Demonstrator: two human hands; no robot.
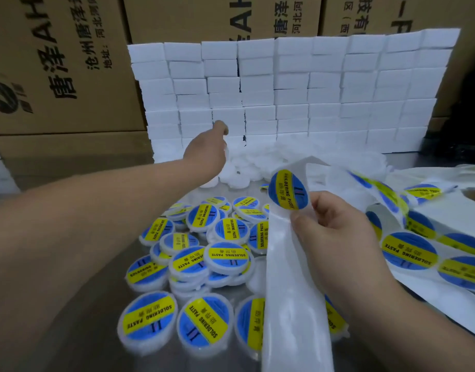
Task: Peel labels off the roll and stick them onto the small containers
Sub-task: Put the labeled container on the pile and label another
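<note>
My left hand (208, 149) reaches far forward into a heap of plain white containers (247, 167), its fingers curled over one white container (227, 157) at the heap's left edge. My right hand (335, 229) pinches the white backing strip (287, 277) between thumb and fingers. A round blue-and-yellow "SOLDERING PASTE" label (288, 190) stands up from the strip just above the thumb. The label roll (429, 224) lies unwound at the right, with several labels on it. Several labelled containers (204, 264) lie in a pile in front of me.
The work surface is a metal table (83, 331). A wall of stacked white boxes (298, 98) stands behind the heap. Large brown cartons (70, 76) with printed text rise at the back and left.
</note>
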